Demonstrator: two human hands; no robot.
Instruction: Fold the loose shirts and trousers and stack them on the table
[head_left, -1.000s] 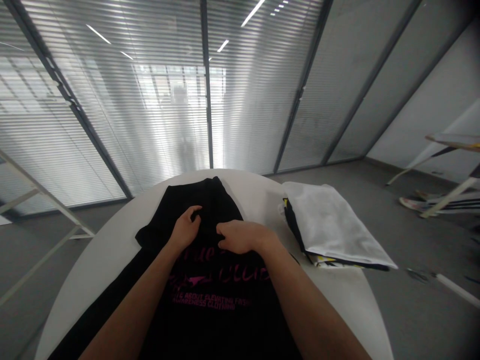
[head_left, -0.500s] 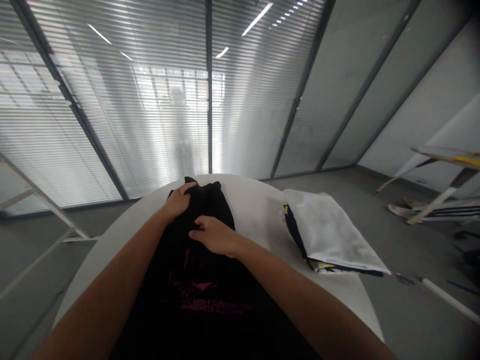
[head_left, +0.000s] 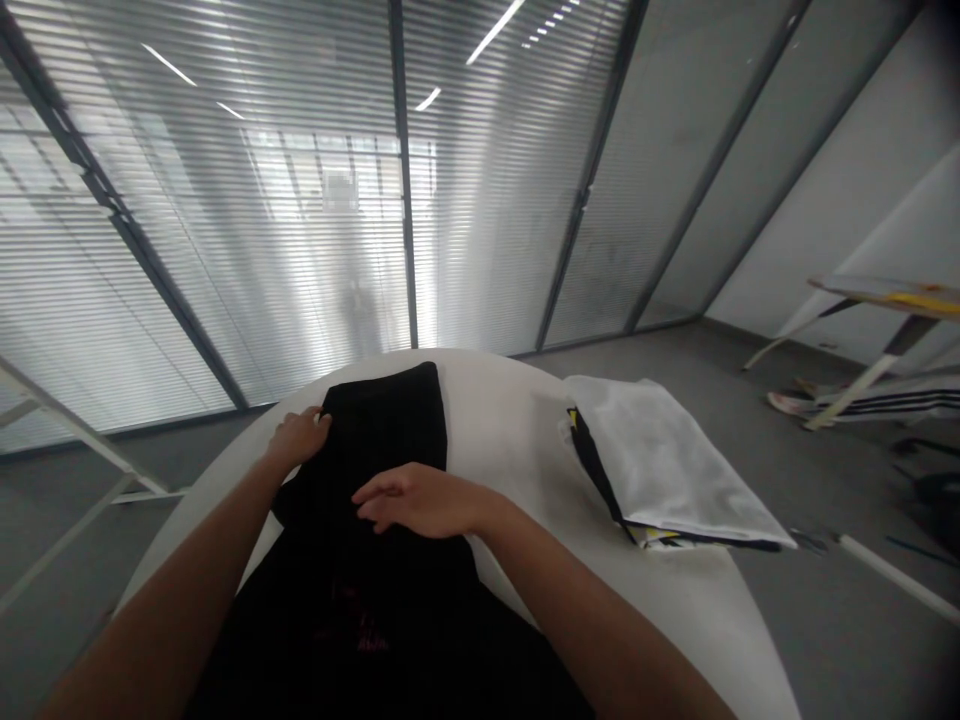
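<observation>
A black top with faint pink lettering lies on a round white table, its far end a flat, squared-off flap. At that flap's left edge is my left hand, fingers closed on the cloth. Over the middle of the top hovers my right hand, fingers loosely stretched and apart, with nothing in them; whether a fingertip brushes the fabric I cannot tell. Much of the pink print is dark or covered by folds.
To the right on the table lies a folded white cloth stack with black and yellow edges, overhanging the rim. A white metal frame stands at left. Blinds behind glass rise beyond the table. Another table is at far right.
My left hand has moved left and toward me, from the rumpled far end to the flap's edge. My right hand has shifted slightly nearer, its fingers loosened. The far end now lies flatter.
</observation>
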